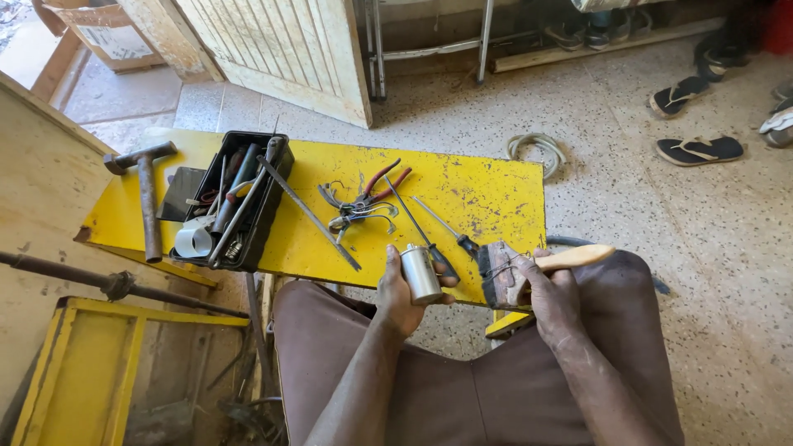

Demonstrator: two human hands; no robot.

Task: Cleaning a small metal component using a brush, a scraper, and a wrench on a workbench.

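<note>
Silver and cylindrical, a small metal canister (pixel 420 272) sits upright in the closed left hand (pixel 400 293), just over the near edge of the yellow tabletop (pixel 487 194). Beside it the right hand (pixel 552 296) grips a wooden-handled brush (pixel 529 268). Two screwdrivers (pixel 429 235), red-handled pliers (pixel 368 198), a black toolbox (pixel 235 202) and a hammer (pixel 147 198) lie farther out.

Speckled terrazzo floor (pixel 628 206), pale louvred door (pixel 281 49), perhaps daylit.
</note>
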